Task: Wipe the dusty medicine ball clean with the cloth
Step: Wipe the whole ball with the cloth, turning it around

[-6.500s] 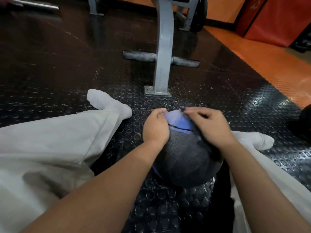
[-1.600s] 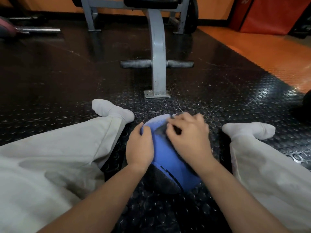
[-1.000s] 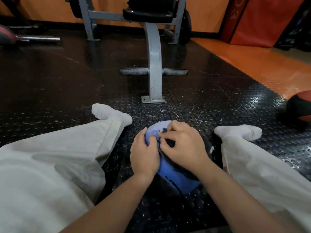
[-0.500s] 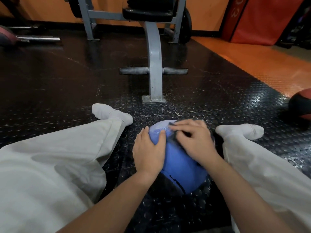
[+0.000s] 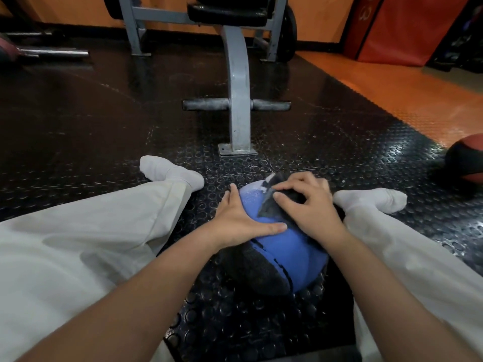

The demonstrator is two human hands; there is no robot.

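**Control:** Hands first. State?

**Operator:** I see the right hand (image 5: 311,205) on top of the medicine ball (image 5: 287,254), fingers curled and bunching the dark cloth (image 5: 269,209) against the blue panel. The left hand (image 5: 235,220) lies flat on the ball's left flank, fingers straight, thumb stretched across the blue surface. It grips nothing.

**Control:** Arm pose?

**Operator:** Both forearms are bare, reaching forward and converging on the ball. The right wrist is bent down over the cloth.

**Control:** Position of the ball?

**Operator:** On the black studded mat (image 5: 339,158), between the person's spread legs in pale trousers (image 5: 91,244) and white socks (image 5: 167,171). Its near side shows a dark grey panel; the rest is blue. I note pale smears on the far blue edge, just beside the cloth.

**Control:** Surroundings?

**Operator:** A grey bench frame (image 5: 237,100) stands on the mat beyond the ball, well apart from it. A red-and-black ball (image 5: 467,163) sits near the mat's right border. Orange flooring (image 5: 392,84) runs alongside, with a red pad (image 5: 392,24) upright at the back. A barbell (image 5: 52,52) lies far left.
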